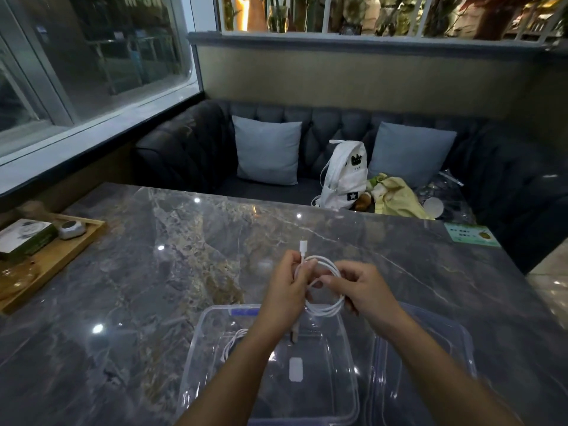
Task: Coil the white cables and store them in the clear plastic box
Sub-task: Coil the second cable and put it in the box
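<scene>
The left hand's fingertips (308, 266) pinch the white cable (325, 312) just below its plug (302, 245), which stands up past the knuckles. The fingers of the left hand (285, 292) are curled round the gathered loops on that side. Across from it, the right hand (364, 292) curls its fingers about the coil's other side, thumb and forefinger closed on a strand near the middle. Whether they hold the loose tail end cannot be told, as the hand hides it.

The cable hangs between the two hands as a round bundle of several turns, held in the air just above the far edge of the clear plastic box (196, 342). The box sits open on the marble table (153, 256), with its lid (430, 348) lying beside it to the right. Another white cable (235, 341) already lies inside, near the box's left wall.

The coiling looks nearly finished, so the step in hand is likely tidying or securing the last turn. The next move probably calls for tucking the free end so that the loops do not spring apart. The bundle would then be lowered into the open space in the box, beside the stored cable, and released gently.
</scene>
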Motion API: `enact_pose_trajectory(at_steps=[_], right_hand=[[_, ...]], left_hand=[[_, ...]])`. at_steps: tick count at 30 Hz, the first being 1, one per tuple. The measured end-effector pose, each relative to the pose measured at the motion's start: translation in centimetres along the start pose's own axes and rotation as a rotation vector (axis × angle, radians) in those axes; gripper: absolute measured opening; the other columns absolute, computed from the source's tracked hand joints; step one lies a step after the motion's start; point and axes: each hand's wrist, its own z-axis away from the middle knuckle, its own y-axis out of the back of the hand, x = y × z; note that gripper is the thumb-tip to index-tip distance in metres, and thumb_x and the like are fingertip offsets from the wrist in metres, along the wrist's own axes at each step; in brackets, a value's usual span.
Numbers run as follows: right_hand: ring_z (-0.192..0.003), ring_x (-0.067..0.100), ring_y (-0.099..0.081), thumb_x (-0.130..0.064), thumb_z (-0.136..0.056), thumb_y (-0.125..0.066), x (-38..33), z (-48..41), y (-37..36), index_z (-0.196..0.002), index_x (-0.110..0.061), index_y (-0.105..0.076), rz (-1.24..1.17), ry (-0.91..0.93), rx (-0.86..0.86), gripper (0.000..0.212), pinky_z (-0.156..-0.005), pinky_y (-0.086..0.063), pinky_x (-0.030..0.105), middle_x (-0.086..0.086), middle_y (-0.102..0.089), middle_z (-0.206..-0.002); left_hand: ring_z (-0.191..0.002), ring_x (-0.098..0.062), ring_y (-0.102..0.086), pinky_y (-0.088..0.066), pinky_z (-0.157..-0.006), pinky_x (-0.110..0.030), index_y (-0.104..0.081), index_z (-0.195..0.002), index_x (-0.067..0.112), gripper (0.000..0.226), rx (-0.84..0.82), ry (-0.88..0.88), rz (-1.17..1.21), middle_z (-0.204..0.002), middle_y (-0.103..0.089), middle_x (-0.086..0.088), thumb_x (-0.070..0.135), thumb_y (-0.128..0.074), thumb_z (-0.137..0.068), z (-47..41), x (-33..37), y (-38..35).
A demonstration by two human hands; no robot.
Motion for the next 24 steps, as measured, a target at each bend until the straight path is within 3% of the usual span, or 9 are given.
enact_pose_trajectory(at_steps=[2,4,6,10,13,15,17,20,24], right_hand=[[-0.054,0.004,-0.059,-0.008,-0.08,-0.066,0.4,-0.3,-0.2,-0.093,-0.031,-0.07,0.021,0.053,0.041,0.026,-0.046,-0.041,0.012,-0.008,-0.07,-0.07],[-0.054,-0.001,-0.058,-0.013,-0.079,-0.068,0.6,-0.5,-0.4,-0.078,-0.038,-0.068,0.196,0.093,0.079,0.024,-0.049,-0.04,0.01,-0.018,-0.068,-0.066],[-0.047,0.0,-0.05,-0.019,-0.079,-0.069,1.3,-1.1,-0.5,-0.063,-0.032,-0.065,0.278,0.067,0.095,0.022,-0.047,-0.038,0.015,-0.015,-0.061,-0.053],[-0.04,0.007,-0.047,-0.013,-0.078,-0.068,1.7,-0.9,-0.3,-0.061,-0.016,-0.063,-0.057,-0.083,0.033,0.017,-0.039,-0.037,0.018,-0.004,-0.053,-0.043],[-0.046,0.011,-0.05,-0.012,-0.073,-0.07,1.4,-0.7,-0.2,-0.073,-0.01,-0.064,-0.208,-0.189,-0.01,0.006,-0.044,-0.041,0.02,0.003,-0.057,-0.054],[-0.058,0.007,-0.053,-0.008,-0.071,-0.074,1.4,-0.6,-0.4,-0.086,-0.017,-0.063,0.031,-0.098,0.069,0.021,-0.051,-0.044,0.016,0.0,-0.058,-0.074],[-0.073,0.007,-0.052,-0.014,-0.071,-0.077,1.1,-0.4,-0.4,-0.097,-0.02,-0.061,0.416,0.127,0.155,0.031,-0.062,-0.043,0.013,-0.004,-0.053,-0.09],[-0.079,0.019,-0.055,-0.014,-0.073,-0.072,1.0,-0.2,-0.3,-0.094,-0.014,-0.066,0.899,0.496,0.077,0.021,-0.067,-0.045,0.029,0.005,-0.056,-0.094],[-0.074,0.026,-0.059,-0.013,-0.075,-0.07,1.0,0.0,-0.4,-0.081,-0.012,-0.07,1.016,0.581,0.017,0.006,-0.063,-0.047,0.037,0.009,-0.062,-0.088]], left_hand=[[-0.058,-0.004,-0.058,-0.046,-0.05,-0.017,-0.052,-0.084,0.018,0.011,0.042,0.002,0.017,-0.071,-0.062,-0.002,0.019,-0.049,-0.094,-0.2,0.1,-0.4],[-0.051,0.001,-0.056,-0.045,-0.047,-0.015,-0.05,-0.082,0.016,0.013,0.08,0.02,0.042,-0.067,-0.06,-0.001,0.014,-0.048,-0.095,-0.2,0.2,-0.8],[-0.049,0.001,-0.056,-0.046,-0.046,-0.015,-0.049,-0.082,0.014,0.013,0.11,0.058,0.066,-0.066,-0.059,-0.004,0.012,-0.047,-0.095,-0.5,-0.1,-0.7],[-0.045,-0.001,-0.054,-0.045,-0.044,-0.015,-0.051,-0.081,0.013,0.012,0.11,0.107,0.082,-0.062,-0.056,-0.005,0.015,-0.051,-0.094,-0.3,0.0,-0.4],[-0.044,-0.002,-0.053,-0.044,-0.043,-0.016,-0.052,-0.081,0.016,0.013,0.097,0.168,0.054,-0.061,-0.056,-0.004,0.016,-0.051,-0.093,-0.4,0.2,-0.4],[-0.044,-0.003,-0.054,-0.045,-0.044,-0.018,-0.052,-0.081,0.014,0.013,0.113,0.242,0.066,-0.062,-0.056,-0.004,0.015,-0.05,-0.094,-0.4,0.2,-0.3],[-0.042,-0.005,-0.052,-0.045,-0.045,-0.022,-0.052,-0.08,0.01,0.015,0.121,0.302,0.117,-0.056,-0.054,-0.002,0.012,-0.048,-0.094,-0.3,0.4,-0.2],[-0.042,-0.007,-0.052,-0.044,-0.046,-0.022,-0.054,-0.078,0.009,0.017,0.104,0.33,0.145,-0.053,-0.054,0.001,0.011,-0.048,-0.094,0.1,0.7,-0.2],[-0.045,-0.009,-0.054,-0.047,-0.046,-0.021,-0.058,-0.081,0.002,0.014,0.022,0.335,0.154,-0.06,-0.055,-0.006,0.009,-0.052,-0.092,0.5,1.2,-0.1]])
